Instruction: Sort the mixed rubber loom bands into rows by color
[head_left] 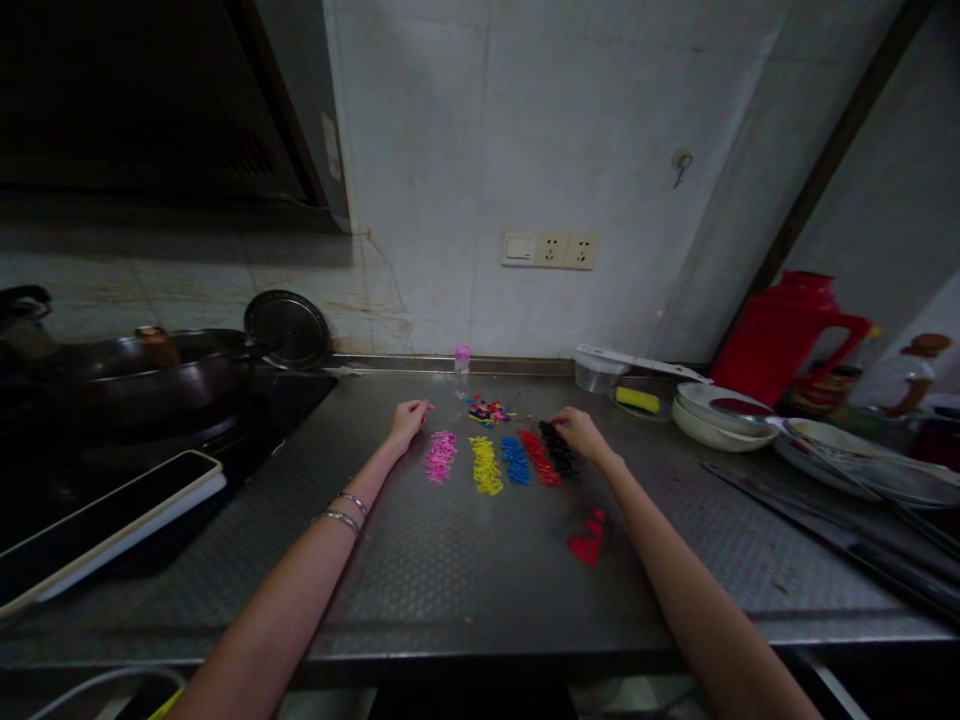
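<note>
Small, thin coloured pieces lie on the steel counter in rows: pink [440,458], yellow [486,466], blue [515,461], red [539,458] and black [556,449]. Behind them is a mixed-colour heap [491,411]. My left hand [408,422] rests beside the pink row, fingers loosely bent and slightly apart, with nothing visible in it. At the far end of the black row, my right hand [581,433] has its fingertips pinched on a small black piece. The exact kind of these pieces is too small to tell. A red heart-shaped item [587,538] lies nearer me.
A pink-capped clear container [462,372] stands near the wall. To the right are a clear tub [598,373], yellow sponge [637,401], stacked bowls [718,430] and a red thermos [780,335]. A wok [157,390] and phone-like device [112,520] occupy the left.
</note>
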